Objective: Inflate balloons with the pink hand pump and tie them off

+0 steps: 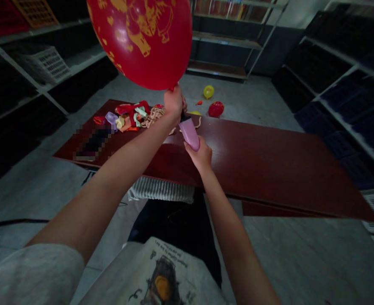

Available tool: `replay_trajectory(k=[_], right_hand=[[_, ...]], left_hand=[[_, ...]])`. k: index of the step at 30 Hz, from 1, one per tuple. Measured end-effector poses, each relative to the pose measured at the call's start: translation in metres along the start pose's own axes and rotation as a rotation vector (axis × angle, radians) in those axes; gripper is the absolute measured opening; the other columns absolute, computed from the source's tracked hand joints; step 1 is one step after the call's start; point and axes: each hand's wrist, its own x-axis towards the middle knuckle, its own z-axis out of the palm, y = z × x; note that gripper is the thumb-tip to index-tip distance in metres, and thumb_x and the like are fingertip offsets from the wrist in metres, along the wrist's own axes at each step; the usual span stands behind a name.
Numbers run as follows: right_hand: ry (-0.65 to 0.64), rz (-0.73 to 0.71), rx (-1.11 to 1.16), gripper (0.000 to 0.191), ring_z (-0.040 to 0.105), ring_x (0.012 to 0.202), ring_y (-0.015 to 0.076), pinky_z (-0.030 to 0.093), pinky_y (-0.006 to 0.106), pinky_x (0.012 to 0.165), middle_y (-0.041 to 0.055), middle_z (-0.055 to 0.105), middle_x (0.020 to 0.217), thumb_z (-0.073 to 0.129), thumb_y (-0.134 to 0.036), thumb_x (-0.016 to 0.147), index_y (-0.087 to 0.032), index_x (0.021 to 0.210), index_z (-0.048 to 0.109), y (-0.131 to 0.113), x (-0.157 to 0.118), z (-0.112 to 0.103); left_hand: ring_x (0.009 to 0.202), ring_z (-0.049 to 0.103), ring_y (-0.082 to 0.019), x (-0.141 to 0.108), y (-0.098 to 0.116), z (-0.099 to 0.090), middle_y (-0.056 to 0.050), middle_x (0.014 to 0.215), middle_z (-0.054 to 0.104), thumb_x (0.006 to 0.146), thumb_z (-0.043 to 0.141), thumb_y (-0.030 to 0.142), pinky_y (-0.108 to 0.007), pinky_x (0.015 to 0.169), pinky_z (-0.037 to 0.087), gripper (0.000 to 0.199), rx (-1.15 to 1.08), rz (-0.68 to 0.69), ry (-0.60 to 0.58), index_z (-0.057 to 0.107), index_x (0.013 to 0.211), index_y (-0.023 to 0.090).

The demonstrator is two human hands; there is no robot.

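Observation:
A large inflated red balloon with yellow printed figures rises above the table's far edge. My left hand is closed round its neck at the bottom. In my right hand is a pink balloon pump, gripped by its lower end and tilted up to the left. The pump's black end reaches up to my left hand, whose fingers hide whether it sits inside the balloon's neck. Left of my hands lie a heap of limp, uninflated balloons and a pile of beige cords.
A dark red table stretches to the right. A blurred-out dark flat object lies at its left end. Beyond it, a red balloon and a yellow balloon rest on the floor. Shelves with crates stand around.

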Motion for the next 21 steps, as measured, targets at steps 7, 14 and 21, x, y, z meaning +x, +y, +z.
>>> replay_trajectory(k=[7, 14, 21], right_hand=[[-0.089, -0.152, -0.035, 0.052, 0.074, 0.101, 0.0278, 0.056, 0.036, 0.084, 0.009, 0.076, 0.117, 0.071, -0.048, 0.087, -0.02, 0.129, 0.063, -0.01, -0.001, 0.0], [-0.132, -0.258, -0.095, 0.054, 0.074, 0.103, 0.0262, 0.057, 0.035, 0.085, 0.0101, 0.075, 0.123, 0.072, -0.047, 0.088, -0.019, 0.133, 0.061, -0.016, -0.006, 0.0], [-0.114, -0.297, -0.07, 0.056, 0.074, 0.104, 0.0259, 0.058, 0.035, 0.087, 0.0116, 0.075, 0.123, 0.073, -0.046, 0.087, -0.016, 0.133, 0.06, -0.018, -0.009, 0.002]], left_hand=[[0.042, 0.024, -0.01, 0.007, 0.024, -0.037, 0.008, 0.047, 0.023, 0.113, 0.034, 0.031, -0.029, 0.051, 0.019, 0.048, -0.025, 0.008, 0.095, 0.03, 0.066, 0.024], [0.047, 0.027, -0.013, 0.043, 0.079, -0.077, 0.005, 0.055, 0.027, 0.111, 0.038, 0.029, -0.026, 0.049, 0.021, 0.041, -0.056, 0.08, 0.206, 0.032, 0.071, 0.022], [0.046, 0.025, -0.012, 0.05, 0.125, -0.08, 0.004, 0.056, 0.026, 0.113, 0.035, 0.031, -0.024, 0.045, 0.02, 0.043, -0.057, 0.141, 0.238, 0.032, 0.071, 0.021]])
